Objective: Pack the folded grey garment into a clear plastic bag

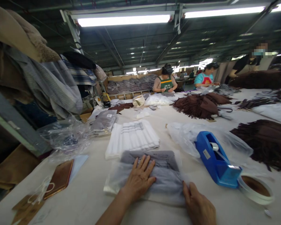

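— On the near edge of the pale counter, what do the two hands rest on?

— A folded grey garment in a clear plastic bag. It lies flat right before the person, just in front of a stack of folded white cloth with grey stripes.

— And the left hand?

— It lies palm down on the middle of the bag, fingers spread and released, pressing rather than gripping.

— The right hand?

— It sits at the bag's near right corner, touching the plastic edge. Its fingers are bent slightly; whether they pinch the plastic I cannot tell.

— What lies to the right?

— A blue plastic tape dispenser, near the bag but apart from it, resting partly on a crumpled clear plastic sheet. Just beside the dispenser's near end lies a loose roll of clear tape.

— And to the left?

— A brown flat card and some brown paper tags with a white string, well apart from the hands. Farther back, heaps of dark brown fringed cloth cover the counter, and other people stand at the far end.
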The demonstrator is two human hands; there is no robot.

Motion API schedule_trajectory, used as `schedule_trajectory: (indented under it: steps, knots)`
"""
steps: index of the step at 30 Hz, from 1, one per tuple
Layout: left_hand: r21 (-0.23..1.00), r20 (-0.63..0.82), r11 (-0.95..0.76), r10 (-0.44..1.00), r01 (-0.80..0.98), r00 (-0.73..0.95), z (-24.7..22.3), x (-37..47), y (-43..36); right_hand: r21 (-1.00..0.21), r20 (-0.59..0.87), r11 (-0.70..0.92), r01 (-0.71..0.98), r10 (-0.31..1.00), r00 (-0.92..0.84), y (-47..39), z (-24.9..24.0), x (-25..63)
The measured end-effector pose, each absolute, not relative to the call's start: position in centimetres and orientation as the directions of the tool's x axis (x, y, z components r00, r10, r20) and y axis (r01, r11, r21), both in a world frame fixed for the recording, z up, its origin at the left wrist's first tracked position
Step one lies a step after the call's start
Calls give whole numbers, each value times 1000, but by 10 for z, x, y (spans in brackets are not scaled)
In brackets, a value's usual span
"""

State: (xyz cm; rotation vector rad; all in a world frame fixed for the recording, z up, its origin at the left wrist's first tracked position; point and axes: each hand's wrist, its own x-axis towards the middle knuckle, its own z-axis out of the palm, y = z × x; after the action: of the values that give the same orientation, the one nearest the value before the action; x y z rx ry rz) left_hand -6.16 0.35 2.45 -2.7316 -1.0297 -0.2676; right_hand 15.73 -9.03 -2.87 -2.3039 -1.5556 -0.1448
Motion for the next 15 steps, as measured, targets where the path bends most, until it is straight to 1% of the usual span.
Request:
schedule_trajectory:
  steps: [1,3,4,6,8,10,13,15]
  knots:
    - [-87,180,-719,670,690,720,24,-57,8,-272,226,-354,895,880,417,-91,-26,160]
    - [-27,110,-693,714,720,691,22,-53,13,-347,146,-380,858,881,449,-92,-21,166]
    - [-10,95,-687,723,727,684,21,-53,15,-368,134,-386,846,879,459,-93,-21,168]
    - [5,89,-679,731,734,676,19,-56,16,-374,154,-388,842,870,469,-97,-22,171]
    - [9,100,-682,728,731,678,17,-57,16,-377,195,-402,834,846,496,-102,-23,175]
    - [7,124,-689,720,725,683,14,-58,16,-448,278,-409,795,782,559,-108,-20,186]
    - [-7,166,-699,704,715,691,6,-58,19,-592,479,-292,751,622,620,-111,3,222]
    - [-19,193,-706,693,708,695,1,-59,22,-640,547,-231,733,533,646,-106,27,255]
